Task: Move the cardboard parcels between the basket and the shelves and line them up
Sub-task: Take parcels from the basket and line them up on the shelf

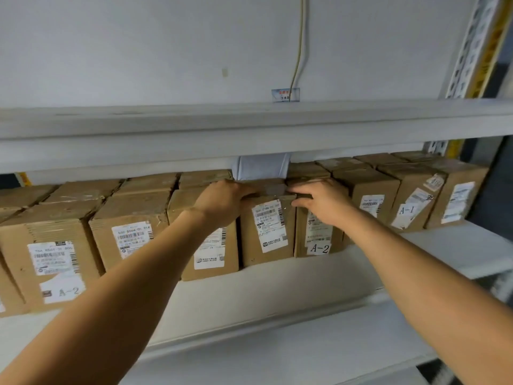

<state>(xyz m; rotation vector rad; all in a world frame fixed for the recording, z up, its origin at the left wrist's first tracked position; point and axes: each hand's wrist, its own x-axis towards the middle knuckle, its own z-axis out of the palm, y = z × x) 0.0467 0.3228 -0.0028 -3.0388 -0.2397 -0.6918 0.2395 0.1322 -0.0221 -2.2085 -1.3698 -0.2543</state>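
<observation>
A row of brown cardboard parcels with white labels stands on the white shelf [277, 276]. Both my hands are on the top of the middle parcel [268, 232]. My left hand [222, 202] grips its top left edge, fingers curled over the taped top. My right hand [319, 202] grips its top right corner, thumb on the front and fingers over the top, between it and the neighbouring parcel marked A-2 [319, 240]. The basket is not in view.
More parcels fill the shelf to the left [130, 226] and right [416, 201]. The upper shelf board [249, 126] hangs close above the parcels. A metal upright [469, 45] stands at the right. A lower shelf [305, 343] lies below.
</observation>
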